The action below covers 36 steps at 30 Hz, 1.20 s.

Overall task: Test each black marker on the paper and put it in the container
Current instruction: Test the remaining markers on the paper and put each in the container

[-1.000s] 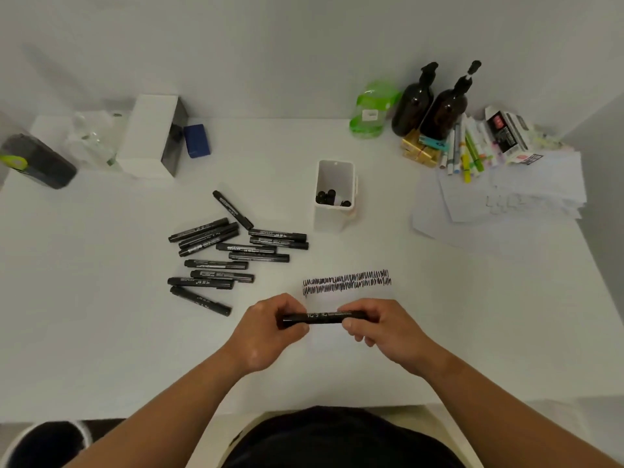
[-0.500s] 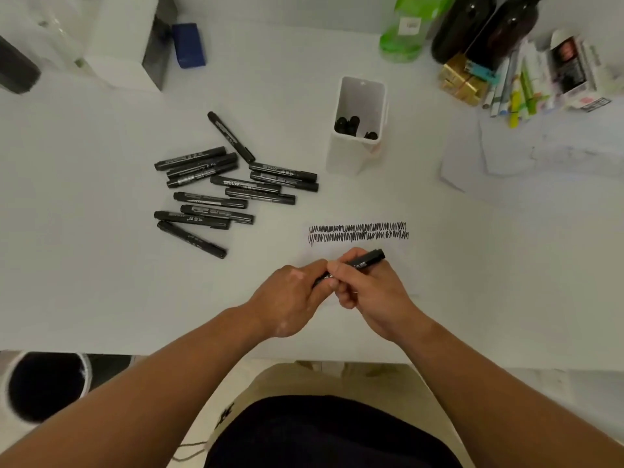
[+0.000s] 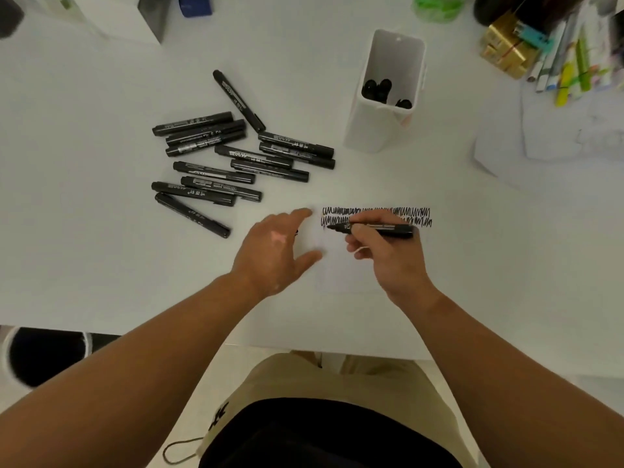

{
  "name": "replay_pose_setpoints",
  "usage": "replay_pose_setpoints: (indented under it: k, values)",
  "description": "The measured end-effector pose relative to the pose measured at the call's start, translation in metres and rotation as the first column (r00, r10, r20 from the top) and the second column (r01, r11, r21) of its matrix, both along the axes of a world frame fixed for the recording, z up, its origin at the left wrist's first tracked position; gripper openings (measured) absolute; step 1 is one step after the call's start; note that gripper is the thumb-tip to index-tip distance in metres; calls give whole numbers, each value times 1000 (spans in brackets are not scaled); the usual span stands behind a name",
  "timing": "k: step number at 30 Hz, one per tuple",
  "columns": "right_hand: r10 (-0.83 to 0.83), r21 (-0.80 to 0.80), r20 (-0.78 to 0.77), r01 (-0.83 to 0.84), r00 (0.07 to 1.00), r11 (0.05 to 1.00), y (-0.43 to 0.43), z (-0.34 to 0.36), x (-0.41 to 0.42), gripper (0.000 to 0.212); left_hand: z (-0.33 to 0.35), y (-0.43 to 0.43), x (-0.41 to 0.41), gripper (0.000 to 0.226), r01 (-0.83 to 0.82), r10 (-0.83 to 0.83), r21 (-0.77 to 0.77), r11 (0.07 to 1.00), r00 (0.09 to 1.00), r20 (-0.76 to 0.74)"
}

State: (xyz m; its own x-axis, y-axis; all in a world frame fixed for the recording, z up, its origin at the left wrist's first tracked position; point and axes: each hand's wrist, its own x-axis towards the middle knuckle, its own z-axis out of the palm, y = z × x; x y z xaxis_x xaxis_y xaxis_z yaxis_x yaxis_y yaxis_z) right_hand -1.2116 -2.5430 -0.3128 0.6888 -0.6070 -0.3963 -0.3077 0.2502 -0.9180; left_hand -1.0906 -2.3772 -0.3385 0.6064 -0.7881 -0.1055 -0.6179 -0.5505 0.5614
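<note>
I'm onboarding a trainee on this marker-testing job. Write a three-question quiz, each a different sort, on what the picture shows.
1. True or false: the right hand holds an uncapped marker with its tip at the left end of the scribbles.
2. Multiple choice: the container stands (A) left of the loose markers, (B) right of them, (C) on the paper.
3. Fill in: the left hand rests with fingers spread at the paper's ____ edge.

Key: 1 true; 2 B; 3 left.
</note>
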Motion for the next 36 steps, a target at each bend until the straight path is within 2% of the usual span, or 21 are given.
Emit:
replay_pose_setpoints:
  k: [3,7,18,29,33,36]
  values:
    - [69,-158,-53,-76,996,984,5,-17,6,14,-14,-8,5,75,50,-54,79,996,997,50]
    - [99,-227,-117,-124,988,966,8,-35,6,13,-26,-10,9,77,132,-161,225,965,980,118]
    - [213,-297,-134,-245,968,923,7,-38,3,15,-31,-11,12,79,130,-159,245,961,982,102]
    - [164,-323,-142,-202,976,925,4,-36,2,13,-34,-11,13,78,126,-155,242,962,982,105]
    - [199,-340,-171,-248,965,907,4,-36,2,14,-33,-11,13,78,131,-158,242,961,982,99]
    - [154,-349,-169,-206,973,914,3,-36,1,12,-33,-12,13,78,125,-149,225,966,984,93]
